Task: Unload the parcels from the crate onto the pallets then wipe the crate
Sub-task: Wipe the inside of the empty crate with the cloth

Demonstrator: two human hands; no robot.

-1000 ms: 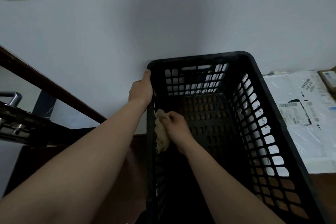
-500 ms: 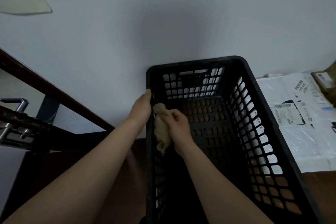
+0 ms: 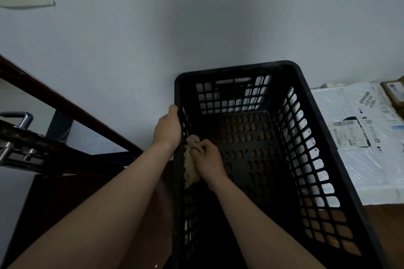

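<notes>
A black slotted plastic crate (image 3: 314, 102) stands against the pale wall, and nothing lies inside it. My left hand (image 3: 167, 128) grips the crate's left rim from outside. Inside the crate, my right hand (image 3: 208, 159) holds a crumpled beige cloth (image 3: 190, 166) and presses it against the inner face of the left wall. White plastic-wrapped parcels (image 3: 360, 137) with barcode labels lie to the right of the crate.
A brown cardboard parcel (image 3: 393, 91) sits at the far right edge behind the white ones. At left, a dark wooden rail (image 3: 65, 105) runs diagonally, with a metal door handle (image 3: 19, 116) beside it. The floor is brown.
My right hand and the cloth have slid a little lower along the left wall. The left hand keeps its grip on the rim; the camera has shifted slightly.
</notes>
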